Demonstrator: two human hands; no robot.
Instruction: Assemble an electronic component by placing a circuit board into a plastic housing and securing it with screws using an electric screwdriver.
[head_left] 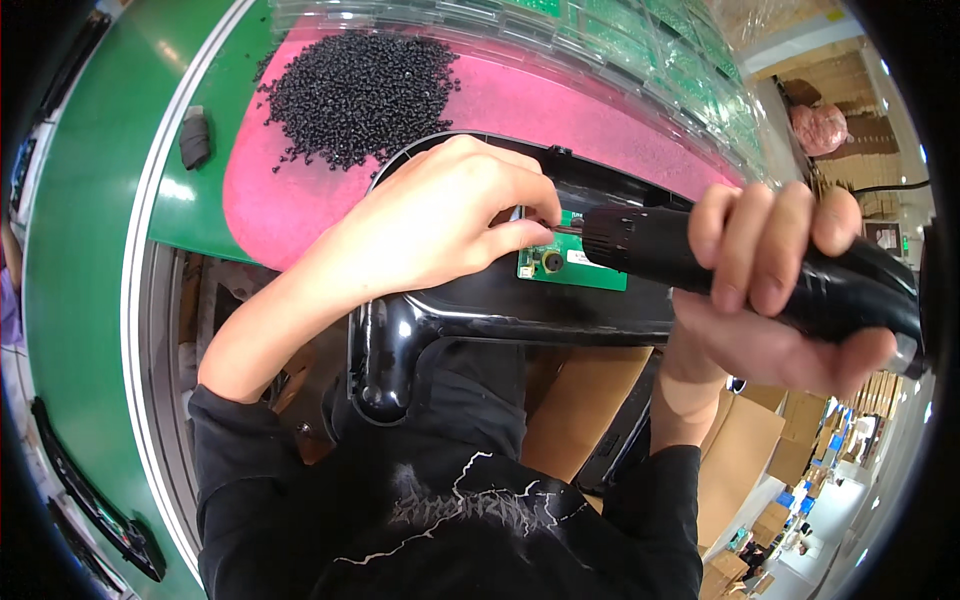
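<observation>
Workplace: green conveyor belt [90, 200] with a white edge line, and on it a pink mat [560, 110]; cardboard boxes [780, 450] stand on the floor at the lower right.
Far left: small black plastic piece [194, 138] lies alone on the green belt, just beside the pink mat.
Upper left: heap of small black screws [350, 95] is spread on the pink mat, well apart from both hands.
Top: clear plastic trays with green circuit boards [640, 40] lie along the far side of the mat.
Left hand [430, 225]: it rests on the glossy black plastic housing [500, 300]; thumb and forefinger are pinched together at the tip of the tool, just over the board. What small part they pinch, I cannot tell.
Centre: small green circuit board [572, 265] sits inside the black housing, which lies at the near edge of the mat, in front of the person.
Right hand [780, 290]: fingers are closed firmly around the black electric screwdriver [740, 270], which lies nearly horizontal with its bit pointing left to the green board.
</observation>
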